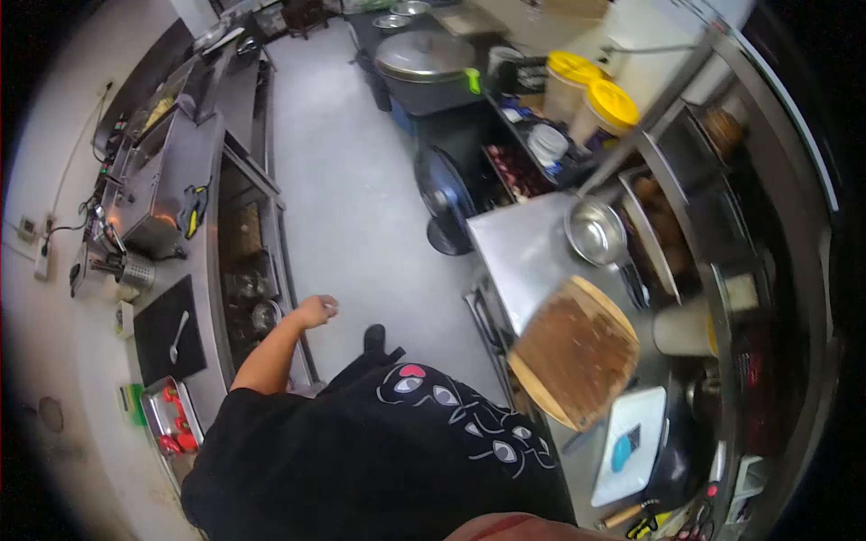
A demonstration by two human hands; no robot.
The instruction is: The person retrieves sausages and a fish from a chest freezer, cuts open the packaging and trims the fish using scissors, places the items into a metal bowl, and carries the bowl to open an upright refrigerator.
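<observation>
My left hand (316,311) hangs over the walkway floor, near the front edge of the left steel counter. Its fingers look loosely apart, with nothing seen in them, though they are small and slightly blurred. My right hand does not show; a patch of bare skin sits at the bottom edge, its body part unclear. Left of my arm, a metal tray (171,417) holds red peppers (180,424). A spoon (179,337) lies on a black mat (162,316). Under the counter, closest to my left hand, a shiny metal bowl (266,316) rests on a shelf.
The grey floor (352,180) runs ahead between the counters. A black lidded bin (444,189) stands on its right. On the right steel table (514,252) are a wooden cutting board (577,352), a metal bowl (595,232) and a white tray (622,451). Yellow-lidded containers (609,104) stand beyond.
</observation>
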